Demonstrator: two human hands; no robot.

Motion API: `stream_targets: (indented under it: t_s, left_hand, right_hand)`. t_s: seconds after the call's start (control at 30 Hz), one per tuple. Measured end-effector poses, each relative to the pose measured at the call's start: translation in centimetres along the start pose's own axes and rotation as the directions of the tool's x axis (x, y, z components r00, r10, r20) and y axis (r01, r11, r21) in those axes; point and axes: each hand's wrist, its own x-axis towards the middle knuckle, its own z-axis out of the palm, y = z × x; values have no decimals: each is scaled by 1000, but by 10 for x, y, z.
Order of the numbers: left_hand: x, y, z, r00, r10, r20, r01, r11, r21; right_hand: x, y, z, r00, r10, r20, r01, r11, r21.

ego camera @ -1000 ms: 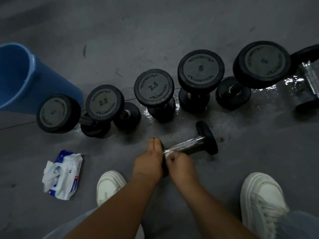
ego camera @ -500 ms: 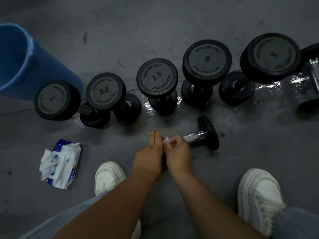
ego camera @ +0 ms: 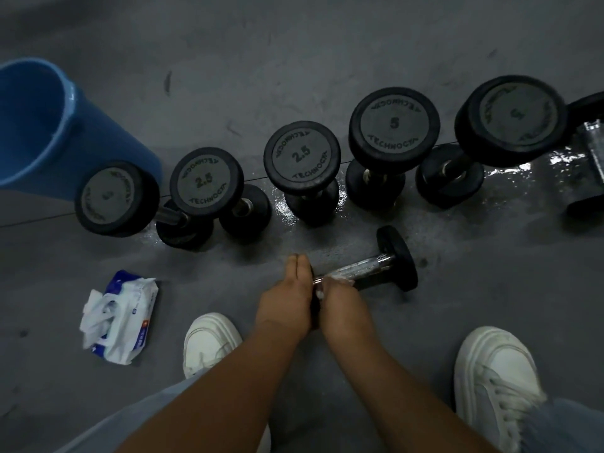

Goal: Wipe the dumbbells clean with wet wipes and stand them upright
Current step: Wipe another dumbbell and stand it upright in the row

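A small black dumbbell [ego camera: 376, 264] with a chrome handle lies on its side on the floor in front of me. My left hand [ego camera: 289, 297] holds its near end, fingers straight along the weight, which is mostly hidden. My right hand [ego camera: 343, 297] grips the handle through a white wet wipe [ego camera: 340, 277]. Behind it stands a row of several upright black dumbbells, among them a 2.5 [ego camera: 302, 156] and a 5 [ego camera: 394, 124]. A pack of wet wipes [ego camera: 119, 317] lies on the floor to the left.
A blue bucket [ego camera: 42, 125] stands at the far left behind the row. Another dumbbell [ego camera: 588, 152] lies at the right edge on a wet patch of floor [ego camera: 523, 178]. My white shoes [ego camera: 209, 341] [ego camera: 493, 384] flank my arms.
My right hand with the wipe slid up the handle toward the far weight, then back to the near end. The left hand stayed on the near weight.
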Motion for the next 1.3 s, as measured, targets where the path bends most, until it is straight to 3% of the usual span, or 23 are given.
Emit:
stream_targets:
  t_s: [0.07, 0.17, 0.33, 0.47, 0.5, 0.6, 0.67, 0.83, 0.93, 1.0, 1.03, 1.07, 1.13, 1.17, 1.2, 1.23, 1.3]
  left_hand:
    - [1, -1, 2, 1000, -4, -6, 4, 1000, -12]
    - [2, -2, 5, 1000, 3, -23, -3, 1000, -6]
    - [1, -1, 4, 1000, 1, -9, -2, 1000, -28]
    - [3, -3, 6, 1000, 5, -12, -5, 1000, -14]
    - [3, -3, 6, 1000, 6, -15, -6, 1000, -6]
    - [1, -1, 3, 1000, 6, -1, -6, 1000, 6]
    - [1, -1, 0, 1000, 2, 14, -2, 1000, 8]
    - [0, 0, 0, 1000, -8, 14, 8, 1000, -2]
    - [1, 1, -2, 1000, -9, 8, 9, 1000, 1]
    - [3, 0, -1, 1000, -15, 21, 15, 1000, -22]
    - [4, -1, -1, 1000, -12, 25, 12, 1000, -28]
    - [5, -1, -1, 1000, -9, 25, 10, 1000, -28]
    - [3, -1, -1, 1000, -16, 21, 16, 1000, -24]
    - [2, 0, -2, 1000, -18, 23, 19, 1000, -24]
    - [2, 1, -3, 1000, -14, 25, 15, 1000, -22]
    - [3, 1, -4, 999, -9, 32, 10, 1000, -18]
    - [4, 0, -5, 999, -1, 34, 2, 1000, -30]
  right_hand:
    - [-8, 3, 1, 999, -38, -22, 38, 999, 31]
    - [2, -4, -5, 980, -109, -167, 139, 974, 178]
    - [9, 4, -4, 994, -83, -74, 84, 996, 8]
    - [9, 2, -6, 970, -27, -241, 90, 963, 253]
    - [11, -1, -6, 967, -35, -254, 98, 966, 239]
    - [8, 0, -6, 986, -32, -163, 31, 999, -7]
    - [1, 8, -8, 997, 16, -74, -22, 997, -80]
    - [5, 6, -2, 982, -9, -190, 29, 994, 106]
    - [-1, 12, 2, 993, 94, -67, -94, 996, 5]
    - [-5, 22, 7, 990, 132, -42, -125, 981, 150]
    - [-7, 23, 8, 983, 177, -49, -152, 934, 323]
    - [-6, 20, 8, 965, 262, -30, -206, 818, 538]
    - [0, 8, 9, 898, 409, 163, -328, 375, 867]
    - [0, 1, 7, 869, 414, 271, -368, 175, 913]
    - [-1, -2, 4, 860, 392, 325, -387, 88, 918]
    - [-1, -4, 1, 871, 370, 323, -379, 89, 921]
    - [-1, -7, -5, 920, 345, 184, -285, 271, 919]
